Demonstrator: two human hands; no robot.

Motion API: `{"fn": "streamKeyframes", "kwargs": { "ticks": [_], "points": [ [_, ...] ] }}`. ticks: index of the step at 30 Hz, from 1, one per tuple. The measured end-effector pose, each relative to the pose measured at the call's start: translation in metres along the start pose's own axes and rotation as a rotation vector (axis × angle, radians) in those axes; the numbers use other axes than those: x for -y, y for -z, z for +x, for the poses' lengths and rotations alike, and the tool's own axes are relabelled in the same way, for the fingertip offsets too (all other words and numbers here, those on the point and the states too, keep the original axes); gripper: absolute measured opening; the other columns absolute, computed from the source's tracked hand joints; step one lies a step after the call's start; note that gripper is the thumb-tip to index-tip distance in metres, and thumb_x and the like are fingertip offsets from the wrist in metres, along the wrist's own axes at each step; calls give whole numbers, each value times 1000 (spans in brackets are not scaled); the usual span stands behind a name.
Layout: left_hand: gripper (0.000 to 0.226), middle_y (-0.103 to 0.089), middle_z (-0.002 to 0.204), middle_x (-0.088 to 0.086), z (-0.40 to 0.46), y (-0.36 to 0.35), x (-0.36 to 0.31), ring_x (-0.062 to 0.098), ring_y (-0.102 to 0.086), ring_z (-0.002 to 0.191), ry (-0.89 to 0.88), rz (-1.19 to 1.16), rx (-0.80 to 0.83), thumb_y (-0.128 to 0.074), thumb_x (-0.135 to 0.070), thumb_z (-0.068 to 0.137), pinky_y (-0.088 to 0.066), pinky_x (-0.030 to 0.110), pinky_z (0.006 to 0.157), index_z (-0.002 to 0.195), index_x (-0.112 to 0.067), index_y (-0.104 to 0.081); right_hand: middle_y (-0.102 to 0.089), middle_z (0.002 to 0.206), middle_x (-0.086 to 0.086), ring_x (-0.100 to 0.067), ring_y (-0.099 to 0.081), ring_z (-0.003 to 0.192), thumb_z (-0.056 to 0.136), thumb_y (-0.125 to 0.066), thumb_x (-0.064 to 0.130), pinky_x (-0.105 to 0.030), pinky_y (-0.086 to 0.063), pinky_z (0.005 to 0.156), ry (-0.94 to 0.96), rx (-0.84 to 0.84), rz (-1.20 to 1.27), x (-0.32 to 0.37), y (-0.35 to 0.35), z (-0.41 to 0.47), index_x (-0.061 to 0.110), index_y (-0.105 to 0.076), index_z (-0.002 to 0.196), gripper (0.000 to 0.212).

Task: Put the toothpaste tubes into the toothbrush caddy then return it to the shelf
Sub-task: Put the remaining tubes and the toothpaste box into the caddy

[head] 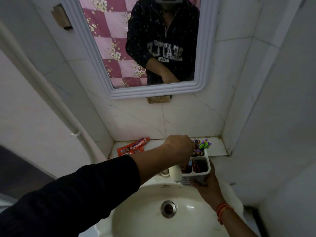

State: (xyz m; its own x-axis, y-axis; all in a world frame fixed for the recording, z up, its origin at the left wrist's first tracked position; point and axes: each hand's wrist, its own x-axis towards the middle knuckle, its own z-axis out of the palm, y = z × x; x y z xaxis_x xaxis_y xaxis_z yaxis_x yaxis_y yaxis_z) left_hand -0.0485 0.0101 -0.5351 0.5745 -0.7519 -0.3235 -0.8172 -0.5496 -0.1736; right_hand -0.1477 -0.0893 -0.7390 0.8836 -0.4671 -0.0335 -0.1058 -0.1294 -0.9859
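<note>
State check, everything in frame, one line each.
caddy: held over the sink rim, upright
left hand: pushing something into the caddy
right hand: gripping the caddy's base
red toothpaste tube: lying on the shelf, capped
toothbrushes: standing in rear compartment
sink: drain open

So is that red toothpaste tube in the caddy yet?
Not yet. The red toothpaste tube lies flat on the shelf, left of the caddy.

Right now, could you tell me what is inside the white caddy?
The caddy holds colourful toothbrushes in its far compartment and something dark red in the near ones. The left hand covers the rest.
</note>
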Motion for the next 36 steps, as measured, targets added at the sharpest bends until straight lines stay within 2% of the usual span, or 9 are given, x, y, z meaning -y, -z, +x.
{"fn": "streamKeyframes", "kwargs": {
  "ticks": [4,7,11,14,19,23,27,30,36],
  "points": [
    [28,-44,69,2,0,-2,-5,15,-46,57,-17,95,-31,-67,-22,91,-40,28,50,115,-8,-63,-53,130,0,8,-54,111,65,-80,-15,-6,-46,80,18,-13,-11,8,1,-3,18,-33,144,98],
    [32,-50,78,2,0,-1,0,16,-52,65,-15,61,-26,-69,-28,89,-44,31,56,117,-12,-64,-53,131,-6,-16,-49,119,64,-80,-16,-26,-41,92,64,-29,-1,13,-3,-5,15,-33,144,98],
    [49,-71,89,-2,5,-1,33,18,-66,83,71,-453,-18,-76,-59,76,-55,33,66,102,-18,-75,-52,126,-2,-17,-47,119,62,-80,-18,-35,-38,96,92,-37,-5,20,-6,-6,45,-36,126,99],
    [49,-77,87,4,5,-18,82,19,-71,81,218,-799,-195,-64,-62,85,-58,33,73,89,-15,-77,-54,124,0,-21,-50,120,60,-82,-16,-36,-40,96,66,-42,-6,16,-6,-5,51,-36,119,101],
    [37,-68,108,22,5,-106,157,38,-67,102,473,-438,-35,-55,-32,96,-50,35,81,117,-3,-66,-55,119,26,3,-54,111,57,-85,-13,-32,-48,94,34,-9,14,5,-4,-1,65,-37,115,109],
    [50,-63,119,17,-4,-170,172,35,-65,108,592,-332,70,-61,-19,88,-54,39,89,137,-12,-52,-59,121,18,-12,-57,116,57,-83,-17,-8,-51,84,17,-27,51,2,-5,3,65,-41,115,109],
    [42,-58,123,15,-1,-191,171,33,-59,113,632,-285,10,-57,-23,94,-52,43,93,132,-7,-53,-58,123,13,-1,-57,113,59,-83,-17,-28,-48,94,14,-37,30,4,-5,2,63,-41,115,107],
    [57,-63,122,15,1,-192,170,34,-64,107,627,-366,-65,-55,-52,94,-54,39,88,139,-17,-50,-58,126,16,2,-55,116,58,-85,-14,-37,-47,97,-15,-20,22,2,-3,1,64,-40,118,107],
    [53,-69,98,1,-4,-142,150,17,-67,80,527,-890,-318,-83,-32,75,-56,29,65,117,-22,-53,-62,118,27,14,-56,110,58,-84,-14,-10,-50,88,-4,-23,-3,3,-3,1,60,-43,118,104]
  ]
}}
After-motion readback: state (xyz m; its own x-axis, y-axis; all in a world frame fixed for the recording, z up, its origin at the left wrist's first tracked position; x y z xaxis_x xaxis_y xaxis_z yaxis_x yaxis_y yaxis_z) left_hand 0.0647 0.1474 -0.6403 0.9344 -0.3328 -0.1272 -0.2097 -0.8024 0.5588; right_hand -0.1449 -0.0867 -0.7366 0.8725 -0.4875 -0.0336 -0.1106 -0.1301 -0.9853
